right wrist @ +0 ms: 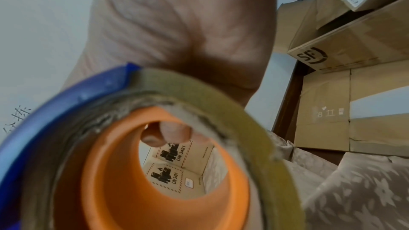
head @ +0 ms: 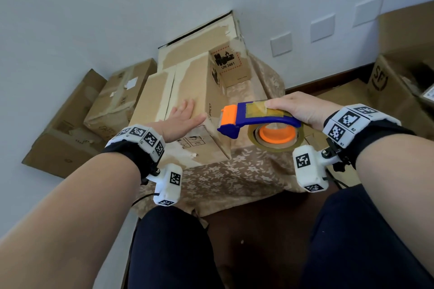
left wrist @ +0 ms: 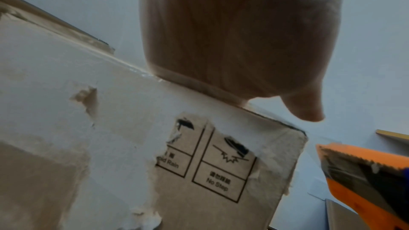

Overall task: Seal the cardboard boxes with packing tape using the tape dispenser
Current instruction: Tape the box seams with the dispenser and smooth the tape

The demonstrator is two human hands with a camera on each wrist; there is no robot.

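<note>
A worn cardboard box [head: 187, 91] with torn tape marks lies on a floral-covered stand [head: 234, 176]. My left hand [head: 185, 117] rests flat on its top near the front right corner, fingers straight; the left wrist view shows the palm [left wrist: 232, 41] on the box edge above the "No Step" label [left wrist: 221, 172]. My right hand [head: 298, 108] grips the blue and orange tape dispenser [head: 256, 119] from above, just right of the box, cutter end [left wrist: 365, 172] pointing at it. The tape roll [right wrist: 199, 93] fills the right wrist view.
A second box with a UN 3481 label [head: 230, 63] stands behind on the same stand. More boxes lean against the wall at left [head: 94, 110], and others, one marked SF [head: 394, 82], stack at right. My knees [head: 173, 253] are below the stand.
</note>
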